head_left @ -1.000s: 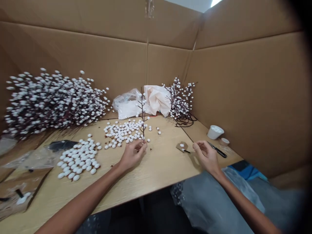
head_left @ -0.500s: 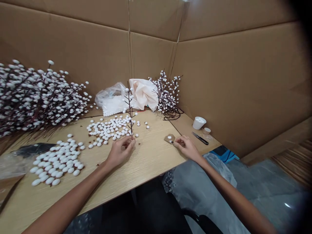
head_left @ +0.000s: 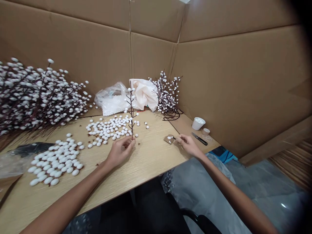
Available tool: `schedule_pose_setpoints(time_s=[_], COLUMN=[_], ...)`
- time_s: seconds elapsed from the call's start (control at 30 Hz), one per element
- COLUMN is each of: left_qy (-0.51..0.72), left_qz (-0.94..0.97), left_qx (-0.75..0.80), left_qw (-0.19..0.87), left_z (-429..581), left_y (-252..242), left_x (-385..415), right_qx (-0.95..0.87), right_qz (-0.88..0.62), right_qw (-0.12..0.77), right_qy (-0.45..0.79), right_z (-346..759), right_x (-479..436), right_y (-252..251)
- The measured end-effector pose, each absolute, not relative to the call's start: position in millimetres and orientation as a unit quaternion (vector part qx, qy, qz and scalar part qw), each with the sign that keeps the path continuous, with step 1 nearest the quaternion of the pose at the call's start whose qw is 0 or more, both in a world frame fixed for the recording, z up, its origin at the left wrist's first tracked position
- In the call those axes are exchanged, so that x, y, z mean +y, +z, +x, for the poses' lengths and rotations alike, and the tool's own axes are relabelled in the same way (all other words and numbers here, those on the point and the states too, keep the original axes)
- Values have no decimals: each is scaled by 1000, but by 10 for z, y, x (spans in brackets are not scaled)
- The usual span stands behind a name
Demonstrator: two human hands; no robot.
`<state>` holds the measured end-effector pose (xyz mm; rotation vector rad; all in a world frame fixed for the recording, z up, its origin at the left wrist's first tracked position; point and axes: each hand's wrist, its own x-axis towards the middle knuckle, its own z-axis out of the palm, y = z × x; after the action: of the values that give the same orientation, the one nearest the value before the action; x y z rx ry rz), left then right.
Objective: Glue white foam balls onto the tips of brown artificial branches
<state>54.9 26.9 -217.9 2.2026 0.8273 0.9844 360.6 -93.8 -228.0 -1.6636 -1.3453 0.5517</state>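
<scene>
My left hand (head_left: 120,151) is shut on the lower end of a thin dark twig (head_left: 132,117), which stands upright with white beads along its upper part. Loose white oval beads (head_left: 109,128) lie just beyond that hand, and a second heap of them (head_left: 56,162) lies to its left. My right hand (head_left: 187,145) pinches a thin dark stick (head_left: 172,137) with a white tip. The stick's tip is over a small brown cardboard scrap (head_left: 168,139) on the table.
Finished beaded branches (head_left: 41,97) lie heaped at the left, and a smaller bunch (head_left: 167,94) stands in the far corner beside a bag of beads (head_left: 110,99). A white cup (head_left: 198,123), a small cup (head_left: 206,131) and a black-handled knife (head_left: 201,139) sit at the right. Cardboard walls (head_left: 231,81) surround the table.
My right hand has moved left to the cardboard scrap and taken up the thin stick. My head has turned, shifting the scene left. The twig stands more upright in my left hand.
</scene>
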Motion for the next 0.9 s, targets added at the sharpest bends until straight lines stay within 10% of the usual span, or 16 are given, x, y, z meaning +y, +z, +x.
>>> schedule_pose_setpoints(time_s=[0.37, 0.9], left_qy=[386, 451], left_qz=[814, 714], left_qx=[309, 340], left_qw=[306, 414], left_z=[548, 536], left_y=[-2182, -2207], left_x=[226, 201], right_qx=[-392, -471], right_qz=[-492, -353], right_qw=[634, 690], right_qy=[450, 420], right_z=[3049, 2192], right_x=[-883, 175], right_y=[-1732, -1493])
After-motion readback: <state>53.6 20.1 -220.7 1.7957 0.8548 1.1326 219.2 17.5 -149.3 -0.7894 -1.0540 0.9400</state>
